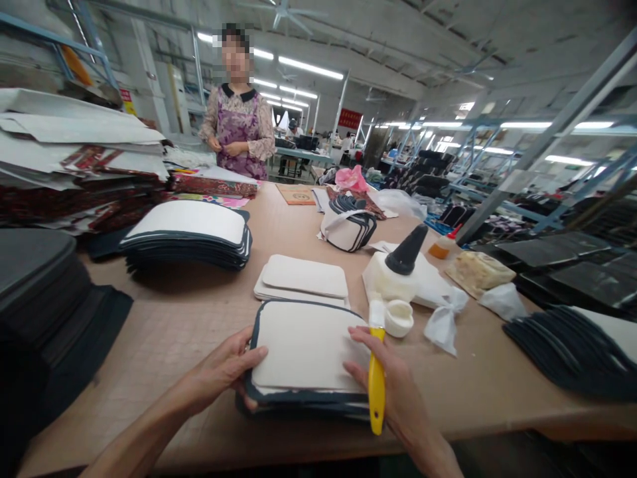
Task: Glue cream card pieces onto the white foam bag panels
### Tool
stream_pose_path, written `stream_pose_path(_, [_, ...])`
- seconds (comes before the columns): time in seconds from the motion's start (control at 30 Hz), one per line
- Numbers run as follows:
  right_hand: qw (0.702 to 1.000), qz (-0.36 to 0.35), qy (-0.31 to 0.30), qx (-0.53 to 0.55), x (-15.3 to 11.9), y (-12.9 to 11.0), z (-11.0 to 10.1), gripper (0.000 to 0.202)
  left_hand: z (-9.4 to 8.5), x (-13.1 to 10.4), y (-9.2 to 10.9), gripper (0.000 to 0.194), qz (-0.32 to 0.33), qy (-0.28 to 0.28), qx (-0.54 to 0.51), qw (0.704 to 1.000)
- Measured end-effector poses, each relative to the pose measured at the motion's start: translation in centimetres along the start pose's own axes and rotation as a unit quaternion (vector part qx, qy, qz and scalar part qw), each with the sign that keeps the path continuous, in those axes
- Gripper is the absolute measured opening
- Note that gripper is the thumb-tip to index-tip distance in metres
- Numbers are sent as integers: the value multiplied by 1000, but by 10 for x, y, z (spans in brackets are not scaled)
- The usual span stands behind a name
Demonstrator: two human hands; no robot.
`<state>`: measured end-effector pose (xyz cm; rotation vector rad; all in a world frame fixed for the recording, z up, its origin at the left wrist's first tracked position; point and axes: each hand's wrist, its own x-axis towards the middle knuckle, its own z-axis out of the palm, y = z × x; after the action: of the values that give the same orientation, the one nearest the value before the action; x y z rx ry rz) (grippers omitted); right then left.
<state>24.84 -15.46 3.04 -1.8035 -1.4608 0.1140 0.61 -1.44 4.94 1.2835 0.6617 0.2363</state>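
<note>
In the head view, a bench (174, 318) with a smooth brown top fills the lower half, and by the middle of its near edge lies a cream panel with rounded corners and a dark navy border (306, 345), with more layers beneath it. The left hand (236, 362) grasps the panel's left side, thumb on top and fingers at the edge; the right hand (393, 378) has its fingers spread at the right side, and a yellow-handled brush with pale bristles (377, 372) crosses them, though I cannot tell whether they clamp it. Just beyond the panel are stacked cream cards (304, 275), with a white bottle with a black conical top (391, 284) and a small white cup (391, 320) to their right. A dark sheet pile (44, 312) takes the near left corner, a tall heap of white and red-patterned sheets (79, 156) the far left one, and a dark layered stack (562, 352) sits by the right edge. Past the far edge, a person in a purple patterned apron (237, 133) stands with hands together at the waist. The wide grey workshop behind has bright strip lights (311, 68), a ceiling fan (283, 13), a red banner (350, 119) and crowded worktables.
</note>
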Motion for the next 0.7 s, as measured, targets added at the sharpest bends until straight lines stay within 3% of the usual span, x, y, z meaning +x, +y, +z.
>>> stream_pose_path(0.07, [999,2,-50,6,1,-6,1,34,-7,-1,-3,56,-2,22,54,998])
stream_pose_path(0.13, [996,18,-84,6,2,-8,1,36,-16,-2,-3,56,25,128,187,974])
stream_pose_path(0.2, [995,27,-98,13,2,-8,1,36,-21,0,0,46,115,268,352,890])
stream_pose_path(0.23, [995,27,-98,17,1,-7,1,36,-20,4,2,38,180,310,414,837])
stream_pose_path(0.27, [995,27,-96,20,1,-6,1,35,-16,9,4,30,246,317,457,794])
stream_pose_path(0.3, [995,26,-97,21,1,-6,1,35,-9,14,5,28,307,291,486,765])
stream_pose_path(0.37, [994,26,-101,20,0,-4,1,35,8,26,5,31,379,182,528,738])
stream_pose_path(0.47, [993,24,-110,18,-3,3,4,33,31,37,-2,37,357,45,594,719])
stream_pose_path(0.7, [995,7,-99,-8,-14,16,15,35,39,30,-19,56,301,-9,654,694])
